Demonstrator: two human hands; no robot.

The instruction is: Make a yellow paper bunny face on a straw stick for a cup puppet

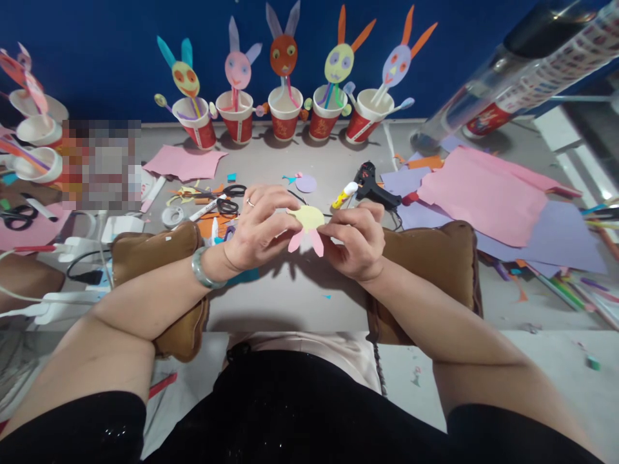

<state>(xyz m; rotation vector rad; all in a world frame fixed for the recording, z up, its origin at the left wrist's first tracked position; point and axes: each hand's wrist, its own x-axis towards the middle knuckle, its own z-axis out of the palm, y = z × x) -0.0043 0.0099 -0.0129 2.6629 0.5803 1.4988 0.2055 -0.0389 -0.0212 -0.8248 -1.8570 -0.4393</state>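
Two bare hands pinch one small paper piece above the table (290,309); the left hand (265,222) grips the yellow disc (311,216) by its edge, the right hand (356,238) its opposite side, near the pink strips (318,243); uneven pulling could crease the disc or skew the strips; a careless right wrist might bump the nearby glue gun (374,187).
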